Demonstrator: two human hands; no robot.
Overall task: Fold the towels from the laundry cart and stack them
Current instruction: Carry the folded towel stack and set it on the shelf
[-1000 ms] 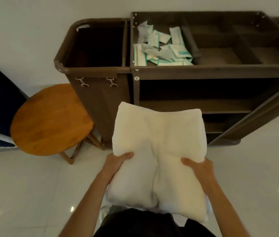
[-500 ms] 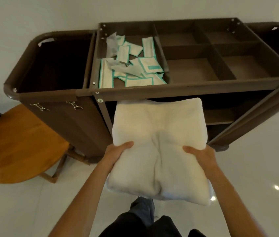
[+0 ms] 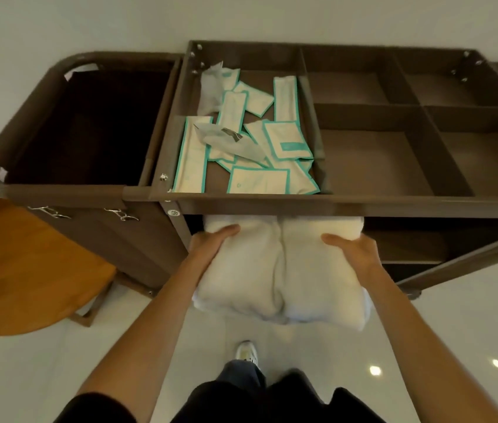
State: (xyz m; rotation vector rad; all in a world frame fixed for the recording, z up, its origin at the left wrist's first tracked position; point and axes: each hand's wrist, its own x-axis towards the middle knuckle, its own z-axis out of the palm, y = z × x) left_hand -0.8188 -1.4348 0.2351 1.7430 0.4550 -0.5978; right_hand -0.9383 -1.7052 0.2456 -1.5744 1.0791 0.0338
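A folded white towel (image 3: 281, 270) is held flat in front of me, a crease running down its middle. Its far edge reaches under the top tray of the brown laundry cart (image 3: 272, 203), into the open shelf space. My left hand (image 3: 211, 242) grips the towel's left side, thumb on top. My right hand (image 3: 354, 250) grips the right side the same way. The fingers of both hands are hidden under the towel.
The cart's top tray holds several white and teal packets (image 3: 241, 141) in its left compartment; the other compartments are bare. A dark laundry bag bay (image 3: 83, 123) is at the cart's left. A round wooden stool (image 3: 22, 270) stands to the left on the glossy white floor.
I have stepped closer to the cart. The towel has moved forward, and its far edge now lies under the cart's top tray. Both hands keep the same grip.
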